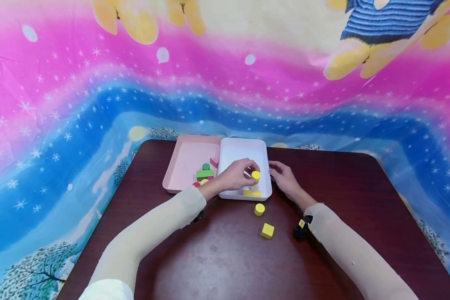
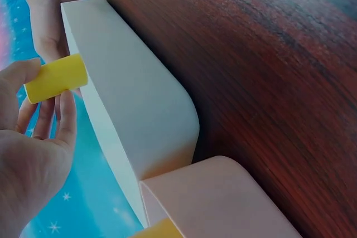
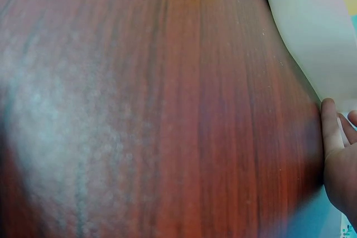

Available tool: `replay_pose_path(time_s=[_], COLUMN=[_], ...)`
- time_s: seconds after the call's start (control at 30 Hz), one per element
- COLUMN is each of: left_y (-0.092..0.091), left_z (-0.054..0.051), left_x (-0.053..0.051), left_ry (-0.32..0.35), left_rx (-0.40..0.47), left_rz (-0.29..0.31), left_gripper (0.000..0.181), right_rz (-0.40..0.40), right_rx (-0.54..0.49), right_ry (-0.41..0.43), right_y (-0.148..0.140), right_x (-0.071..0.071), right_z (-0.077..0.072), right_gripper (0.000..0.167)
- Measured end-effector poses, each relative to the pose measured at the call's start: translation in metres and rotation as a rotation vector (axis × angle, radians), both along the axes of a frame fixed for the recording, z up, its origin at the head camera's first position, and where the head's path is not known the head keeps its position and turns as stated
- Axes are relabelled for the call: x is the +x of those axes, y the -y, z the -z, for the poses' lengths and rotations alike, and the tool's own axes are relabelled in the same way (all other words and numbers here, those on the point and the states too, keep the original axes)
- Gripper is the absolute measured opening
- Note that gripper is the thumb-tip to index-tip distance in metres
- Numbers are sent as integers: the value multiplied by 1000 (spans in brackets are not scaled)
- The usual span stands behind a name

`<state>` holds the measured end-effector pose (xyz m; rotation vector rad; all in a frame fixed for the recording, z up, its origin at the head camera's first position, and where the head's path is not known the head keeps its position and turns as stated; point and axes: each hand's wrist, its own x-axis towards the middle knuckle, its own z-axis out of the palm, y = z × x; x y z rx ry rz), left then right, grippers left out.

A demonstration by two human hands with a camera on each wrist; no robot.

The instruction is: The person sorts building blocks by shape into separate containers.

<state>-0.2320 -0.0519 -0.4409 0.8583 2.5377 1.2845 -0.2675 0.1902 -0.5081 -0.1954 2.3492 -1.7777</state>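
Note:
My left hand (image 1: 237, 175) pinches a yellow cylinder block (image 1: 256, 175) between thumb and fingers, above the white tray (image 1: 243, 146). In the left wrist view the cylinder (image 2: 57, 77) lies tilted in the grip, beside the tray's wall (image 2: 131, 82). A yellow block (image 1: 252, 193) rests inside the tray along its near edge. My right hand (image 1: 285, 179) is at the tray's right side; in the right wrist view its extended finger (image 3: 331, 124) meets the tray's outer wall (image 3: 312, 26). It holds nothing visible.
On the table in front of the white tray are another yellow cylinder (image 1: 259, 209) and a yellow cube (image 1: 267, 231). A pink tray (image 1: 185, 152) adjoins on the left, with several green, red and pink blocks. A patterned cloth (image 1: 217, 96) hangs behind the dark wooden table (image 1: 210, 258).

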Motion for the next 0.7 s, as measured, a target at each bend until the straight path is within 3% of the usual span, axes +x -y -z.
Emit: replay_pose_path(time_s=[0.7], left_y=[-18], left_z=[15], left_x=[-1], left_ry=[18], left_rx=[-64], left_rz=[4], left_gripper=[29], right_rz=[0], right_rx=[7], right_ry=[-12], right_y=[0], right_x=[1], right_z=[0], right_gripper=[43])
